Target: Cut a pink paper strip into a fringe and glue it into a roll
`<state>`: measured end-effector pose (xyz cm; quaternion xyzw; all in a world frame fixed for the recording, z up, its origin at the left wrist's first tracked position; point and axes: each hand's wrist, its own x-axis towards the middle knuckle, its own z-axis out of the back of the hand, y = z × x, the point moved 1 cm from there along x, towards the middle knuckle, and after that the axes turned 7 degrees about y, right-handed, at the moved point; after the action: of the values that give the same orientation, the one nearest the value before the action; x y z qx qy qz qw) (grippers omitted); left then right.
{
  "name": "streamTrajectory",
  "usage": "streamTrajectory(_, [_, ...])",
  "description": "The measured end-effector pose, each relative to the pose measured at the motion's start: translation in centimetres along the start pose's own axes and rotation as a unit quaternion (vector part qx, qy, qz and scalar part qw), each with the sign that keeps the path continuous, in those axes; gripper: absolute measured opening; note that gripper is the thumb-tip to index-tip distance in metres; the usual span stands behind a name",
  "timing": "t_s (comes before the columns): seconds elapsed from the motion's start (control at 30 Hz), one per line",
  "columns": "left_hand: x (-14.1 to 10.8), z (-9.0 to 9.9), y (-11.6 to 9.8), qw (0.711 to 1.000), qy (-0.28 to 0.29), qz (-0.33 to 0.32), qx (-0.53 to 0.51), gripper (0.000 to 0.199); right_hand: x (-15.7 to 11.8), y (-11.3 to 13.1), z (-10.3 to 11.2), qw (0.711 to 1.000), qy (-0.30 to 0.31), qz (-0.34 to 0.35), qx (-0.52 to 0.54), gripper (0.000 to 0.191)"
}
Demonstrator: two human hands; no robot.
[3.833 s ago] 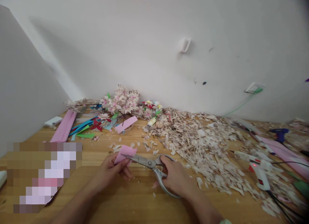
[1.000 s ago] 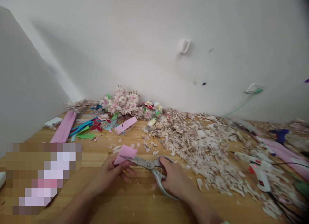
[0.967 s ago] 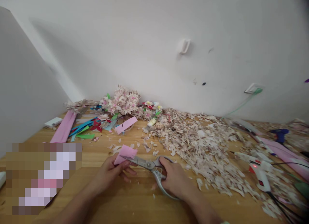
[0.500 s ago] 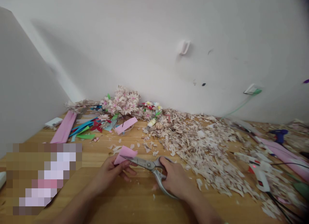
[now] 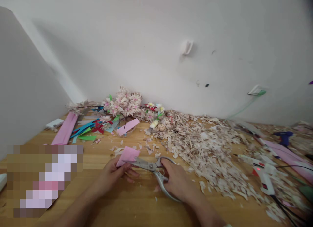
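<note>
Between the thumb and fingers of my left hand (image 5: 117, 171) is a small piece of pink crepe paper (image 5: 128, 154), its right edge jagged. My right hand (image 5: 176, 178) grips the handles of metal scissors (image 5: 146, 165), which point left. The blades lie at the lower right edge of the paper, close to my left fingertips. Both hands are just above the wooden table (image 5: 137, 204). Behind the paper, a separate pink strip (image 5: 128, 126) rests over a round dish whose rim is partly hidden.
Pale dried flakes (image 5: 207, 155) spread widely on the right. A white glue gun (image 5: 262, 175) with a lit red light and cable lies among them, a blue glue gun (image 5: 283, 137) behind. Flower branches (image 5: 127, 101), coloured paper strips (image 5: 84, 127) and folded pink paper (image 5: 65, 127) are at the back left.
The scissor blades have shifted slightly at the paper's edge, which looks more notched. My left hand keeps its hold, and both hands stay nearly in place.
</note>
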<state>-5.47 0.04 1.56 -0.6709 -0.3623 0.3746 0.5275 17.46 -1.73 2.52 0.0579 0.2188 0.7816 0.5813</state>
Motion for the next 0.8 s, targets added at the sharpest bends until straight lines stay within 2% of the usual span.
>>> streamTrajectory(0.43, [0.08, -0.13, -0.07, 1.000, -0.012, -0.009, 0.007, 0.034, -0.14, 0.21, -0.10, 0.999, 0.031, -0.024, 0.010, 0.046])
streamTrajectory(0.8, [0.08, -0.09, -0.04, 1.000, -0.009, 0.007, 0.003, 0.034, -0.12, -0.09, -0.08, 1.000, 0.008, -0.004, 0.000, 0.041])
